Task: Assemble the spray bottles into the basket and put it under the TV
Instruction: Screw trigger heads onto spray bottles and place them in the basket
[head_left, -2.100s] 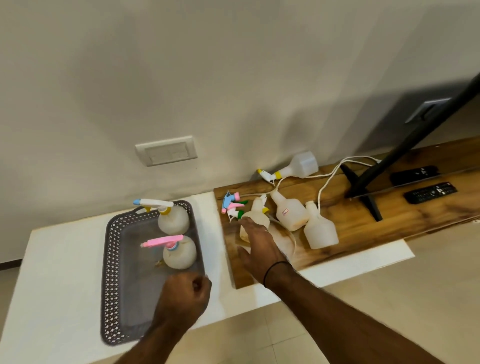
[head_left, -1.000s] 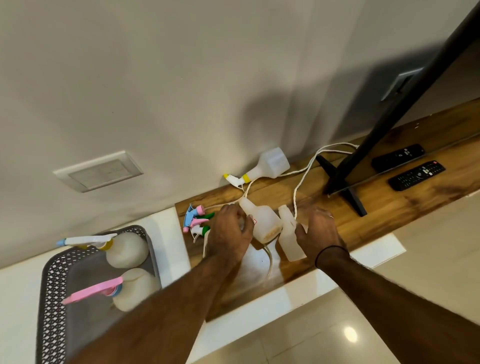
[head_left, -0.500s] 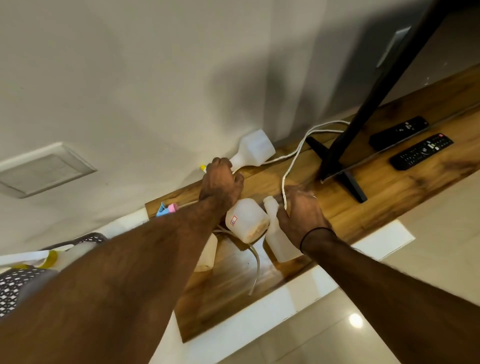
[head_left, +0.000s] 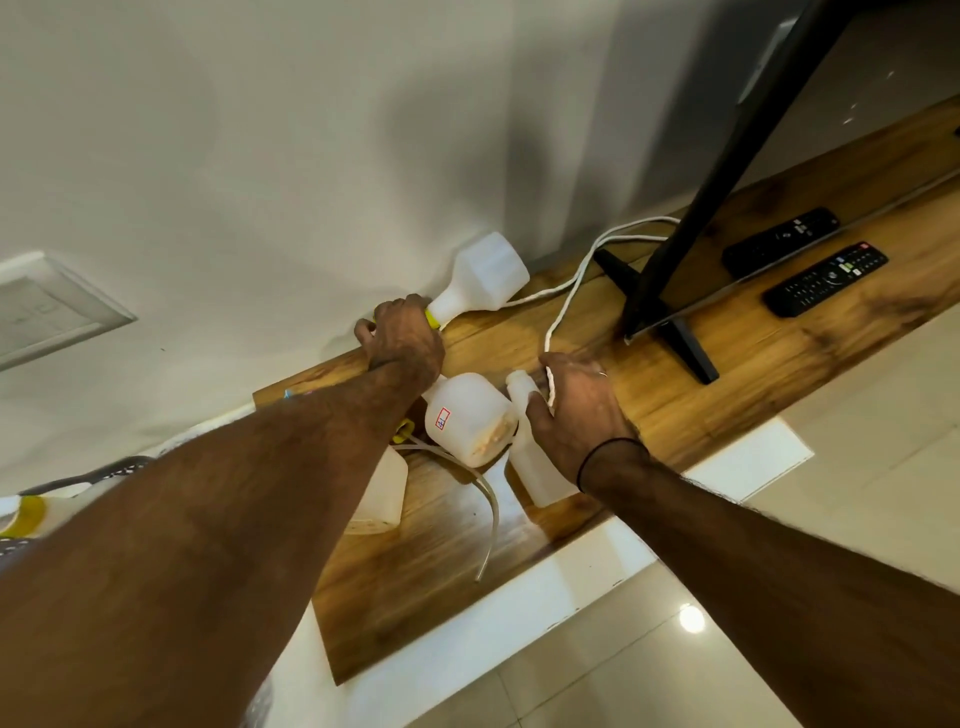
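On wooden shelf (head_left: 727, 374), left hand (head_left: 402, 340) gripping spray bottle (head_left: 480, 280)

Illumination is moderate and even, warm in tone. A bright specular spot on the glossy floor tile (head_left: 692, 618) indicates an overhead source. The wall (head_left: 260, 130) carries broad, soft-edged shadows, darkest behind the TV panel (head_left: 727, 156) at upper right. The wooden desk (head_left: 779, 338) shows a mild sheen (strongest on its near left section). Wide-angle distortion bows straight edges and enlarges the left forearm (head_left: 182, 545) at the lower left corner, where detail is soft and smeared. The centre is reasonably sharp: the label on a white bottle (head_left: 467, 421) is visible but illegible. Remote controls (head_left: 826, 278) resolve clearly.
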